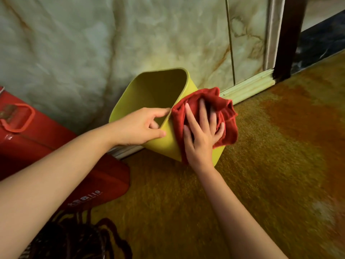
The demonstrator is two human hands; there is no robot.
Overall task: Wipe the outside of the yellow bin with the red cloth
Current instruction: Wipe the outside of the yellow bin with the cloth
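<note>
The yellow bin (149,90) is tipped toward me on the floor, its open mouth facing up and left, close to the marble wall. My left hand (141,126) grips the bin's near rim, thumb outside and fingers curled inside. The red cloth (224,109) is bunched against the bin's outer right side. My right hand (201,131) lies flat on the cloth with fingers spread, pressing it onto the bin's wall. The bin's base and far side are hidden.
A red bag (37,139) with a red handle lies at the left against the wall. A pale skirting board (248,86) runs along the wall's foot. A dark door frame (287,38) stands at the upper right. Orange-brown floor (261,165) spreads to the right.
</note>
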